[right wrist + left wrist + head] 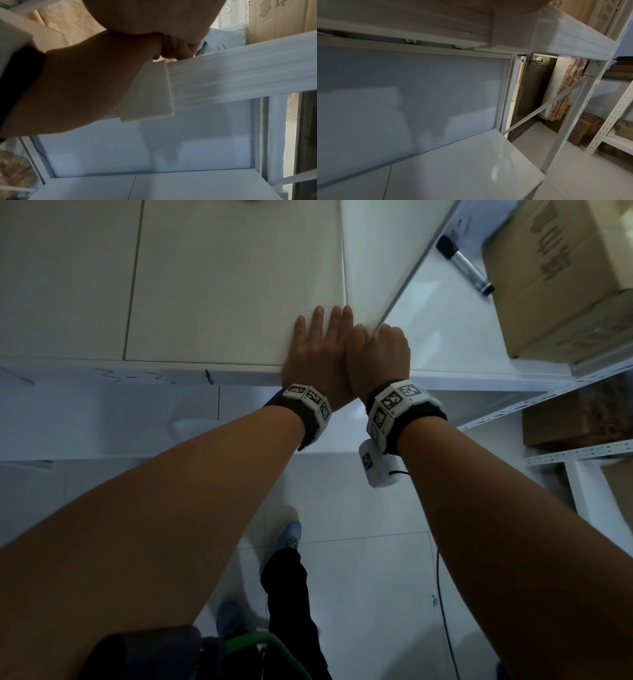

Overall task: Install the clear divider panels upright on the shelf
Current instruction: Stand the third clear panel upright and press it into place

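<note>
The white shelf (222, 285) lies below me in the head view. A clear divider panel (418, 265) stands on edge on it, its top edge running from my right hand (376, 350) away to the upper right. My right hand grips the panel's near end in a fist. My left hand (318, 344) lies flat on the shelf just left of it, fingers straight, the two hands touching. A white clip (150, 92) at the panel's near end hangs over the shelf's front edge (240, 75); the left wrist view shows the clip (513, 31) too.
A cardboard box (565, 275) and a black-capped marker (466, 265) sit on the shelf right of the panel. A lower shelf (453, 169) lies beneath. More racks with boxes (565, 419) stand to the right. A cable (445, 611) trails on the floor by my feet.
</note>
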`<state>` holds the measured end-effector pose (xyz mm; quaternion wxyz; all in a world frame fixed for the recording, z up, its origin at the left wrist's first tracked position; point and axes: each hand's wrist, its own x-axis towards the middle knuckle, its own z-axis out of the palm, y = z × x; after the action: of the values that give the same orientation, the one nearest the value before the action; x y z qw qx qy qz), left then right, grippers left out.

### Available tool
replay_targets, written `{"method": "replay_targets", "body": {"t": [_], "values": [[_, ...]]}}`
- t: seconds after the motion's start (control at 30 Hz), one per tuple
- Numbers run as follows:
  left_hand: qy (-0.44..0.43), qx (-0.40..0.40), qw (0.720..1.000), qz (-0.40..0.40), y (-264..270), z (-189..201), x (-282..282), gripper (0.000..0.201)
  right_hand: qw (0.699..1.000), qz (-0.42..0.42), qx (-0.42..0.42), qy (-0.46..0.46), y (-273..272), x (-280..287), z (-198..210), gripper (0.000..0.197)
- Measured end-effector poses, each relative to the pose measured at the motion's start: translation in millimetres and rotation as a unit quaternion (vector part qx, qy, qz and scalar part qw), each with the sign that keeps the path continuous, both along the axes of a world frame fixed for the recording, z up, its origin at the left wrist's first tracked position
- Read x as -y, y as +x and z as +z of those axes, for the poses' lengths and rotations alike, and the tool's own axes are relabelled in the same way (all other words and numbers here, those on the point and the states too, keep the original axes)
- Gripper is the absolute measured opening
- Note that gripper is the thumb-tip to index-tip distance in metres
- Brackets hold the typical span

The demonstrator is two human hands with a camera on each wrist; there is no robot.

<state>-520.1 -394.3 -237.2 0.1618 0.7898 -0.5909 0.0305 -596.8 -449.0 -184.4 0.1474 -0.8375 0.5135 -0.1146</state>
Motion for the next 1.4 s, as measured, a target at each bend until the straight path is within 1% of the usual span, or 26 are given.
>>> {"method": "replay_targets", "body": {"t": [0.07,0.13,0.27,0.4,0.5,0.6,0.67,0.73,0.8,0.83,0.9,0.93,0.97,1.07,1.2,1.3,1.4], "values": [[0.003,-0.006,1.000,0.002,1.3,-0.6,-0.3,0.079,1.000,0.005,-0.001,-0.003,1.1,0.8,-1.9,0.043],[0.000,-0.006,1.000,0.002,1.4,-0.2,-0.5,0.078,1.000,0.002,0.016,-0.009,3.4,0.1,-4.5,0.038],[0.007,-0.010,1.000,0.001,0.4,0.9,-0.2,0.077,0.997,-0.035,0.073,0.014,6.6,-1.5,-4.4,0.036],[-0.003,-0.008,1.000,0.001,1.2,1.5,-0.4,0.074,0.999,-0.020,0.042,-0.003,2.7,-2.7,-4.4,0.043],[-0.005,-0.001,1.000,0.001,0.7,2.2,-1.4,0.073,0.999,-0.009,0.030,-0.003,3.3,-2.3,-4.4,0.043],[-0.001,-0.002,1.000,0.001,1.6,0.4,-3.5,0.072,0.999,0.014,-0.029,-0.025,0.0,-6.0,-1.4,0.042],[0.015,-0.008,1.000,0.005,1.1,7.4,-7.3,0.072,0.998,0.007,-0.041,-0.040,-2.4,-14.0,8.5,0.045],[0.015,-0.017,1.000,-0.004,1.1,15.2,-6.6,0.072,0.997,-0.008,-0.019,-0.074,-2.8,-19.3,24.1,0.048],[-0.001,-0.016,1.000,-0.011,-0.3,16.2,-4.3,0.073,0.994,-0.018,0.022,-0.102,-1.5,-17.6,31.8,0.045],[-0.002,-0.009,1.000,-0.009,-1.1,14.2,-3.2,0.075,0.993,-0.019,0.024,-0.113,-1.1,-14.8,31.6,0.044],[0.005,-0.001,1.000,-0.004,0.1,8.5,-2.5,0.079,0.991,0.000,-0.011,-0.133,-0.7,-13.2,26.6,0.042],[0.007,-0.005,1.000,-0.001,0.8,6.1,-2.7,0.081,0.991,0.009,-0.013,-0.132,-0.8,-11.3,22.7,0.044],[0.007,-0.007,1.000,0.001,1.3,4.7,-2.7,0.081,0.992,0.010,0.009,-0.127,-0.2,-8.7,18.7,0.046],[-0.001,-0.003,1.000,0.004,0.8,5.5,-1.7,0.076,0.986,-0.009,0.110,-0.126,2.6,-7.7,13.5,0.052],[-0.005,0.005,1.000,0.008,1.8,3.4,-1.2,0.074,0.973,0.004,0.166,-0.162,3.6,-7.6,11.7,0.054],[0.007,-0.001,1.000,0.008,1.9,3.4,-1.1,0.072,0.971,0.022,0.159,-0.178,4.0,-6.4,13.5,0.060],[-0.004,0.003,1.000,0.006,3.0,3.0,-0.4,0.065,0.973,0.034,0.137,-0.182,4.6,-8.1,11.0,0.061]]}}
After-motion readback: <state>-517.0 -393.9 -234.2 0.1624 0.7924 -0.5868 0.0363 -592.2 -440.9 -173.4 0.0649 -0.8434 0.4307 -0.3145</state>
